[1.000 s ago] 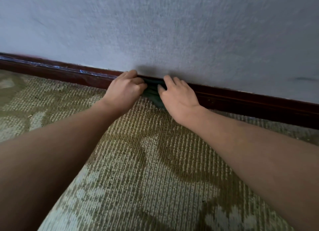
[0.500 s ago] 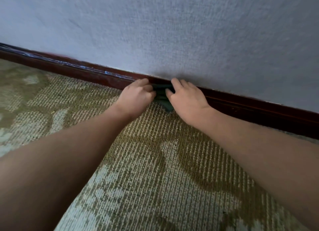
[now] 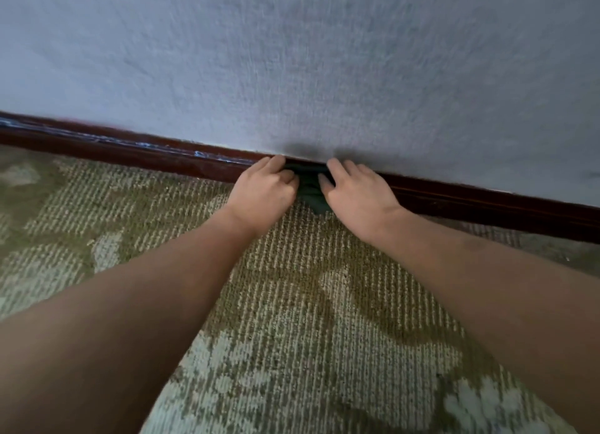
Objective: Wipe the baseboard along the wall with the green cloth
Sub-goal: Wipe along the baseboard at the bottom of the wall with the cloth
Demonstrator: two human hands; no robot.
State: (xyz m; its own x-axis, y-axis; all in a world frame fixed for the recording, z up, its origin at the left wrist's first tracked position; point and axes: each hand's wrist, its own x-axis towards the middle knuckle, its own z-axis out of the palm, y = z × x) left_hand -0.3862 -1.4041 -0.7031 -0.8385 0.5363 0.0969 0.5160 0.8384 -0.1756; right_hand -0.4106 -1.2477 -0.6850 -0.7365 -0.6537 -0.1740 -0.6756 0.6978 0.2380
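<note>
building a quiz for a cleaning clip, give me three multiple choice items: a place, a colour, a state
1. Where is the dark green cloth? A) between the left hand and the right hand, against the glossy wooden baseboard B) in a bucket C) on a shelf
2. What colour is that baseboard? A) white B) dark reddish-brown C) grey
3. How are the left hand's fingers? A) lifted clear B) round a bottle C) curled against the cloth
Answers: 1 A, seen between both hands; 2 B, the strip is red-brown; 3 C, knuckles bent at the cloth.
</note>
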